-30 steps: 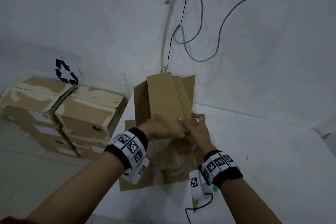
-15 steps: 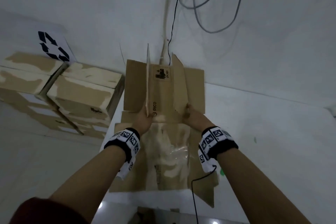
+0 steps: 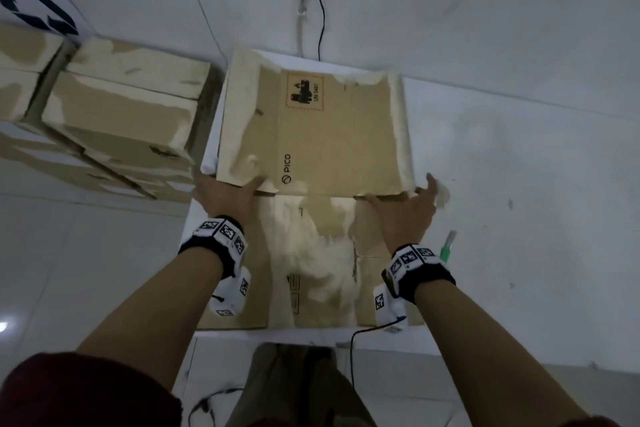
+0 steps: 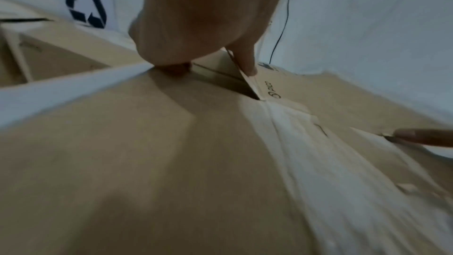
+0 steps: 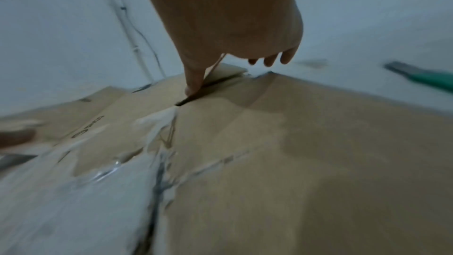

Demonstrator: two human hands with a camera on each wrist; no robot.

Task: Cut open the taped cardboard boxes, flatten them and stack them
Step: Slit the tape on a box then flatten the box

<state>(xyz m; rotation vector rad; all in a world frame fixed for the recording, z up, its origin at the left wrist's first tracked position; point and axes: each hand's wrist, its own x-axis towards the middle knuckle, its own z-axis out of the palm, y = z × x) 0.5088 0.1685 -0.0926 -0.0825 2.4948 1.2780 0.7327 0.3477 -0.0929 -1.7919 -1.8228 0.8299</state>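
A cut-open cardboard box [image 3: 332, 135] with a PICO print lies spread flat on the white table [image 3: 519, 204], torn tape across its near half. My left hand [image 3: 225, 198] pinches the near left corner of the far panel, thumb on top. My right hand [image 3: 405, 211] pinches the near right corner the same way. In the left wrist view the left hand [image 4: 215, 65] has its thumb on the panel edge of the box [image 4: 318, 104]. In the right wrist view the right hand [image 5: 220, 69] does likewise on the box [image 5: 318, 143].
Several taped cardboard boxes [image 3: 121, 114] are stacked left of the table, under a recycling sign [image 3: 31, 7]. A green-handled cutter [image 3: 448, 246] lies on the table just right of my right wrist, and shows as the cutter [image 5: 421, 79] in the right wrist view. Cables [image 3: 320, 10] hang on the wall behind.
The box panels stood upright between my hands; now they lie folded down flat on the table. My hands have moved apart to the panel's two near corners.
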